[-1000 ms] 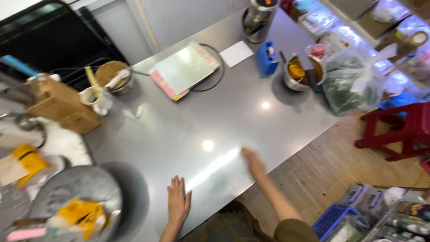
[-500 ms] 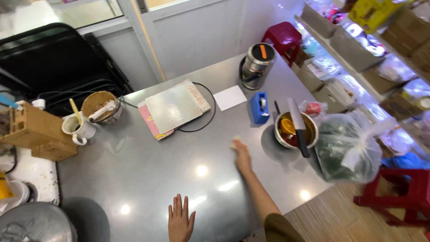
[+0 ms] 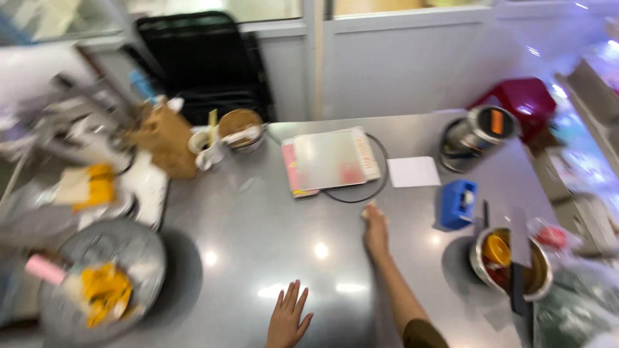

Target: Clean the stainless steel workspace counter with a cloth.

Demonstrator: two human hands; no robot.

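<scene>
Left hand flat on the steel table at the near edge, fingers spread wide, holding nothing. Right hand stretched out further up the table, palm down over a small pale cloth that shows just past my fingertips; frame too blurred to tell whether the fingers close on it or only press it. Cloth lies just below the dark ring under the board. Near right: a metal bowl with orange pieces in it and a cleaver laid across its rim; a green bag beside it at the corner. Near left: a round tray with yellow scraps on it. A blue box stands right of my right hand, close but not touching. Mid-table: a flat pale board with a pink edge, and a white card just right of it. Far left: a mug, a small bowl, a brown block. Far right: a steel pot, tilted. Beyond the table a red stool and a black crate.
</scene>
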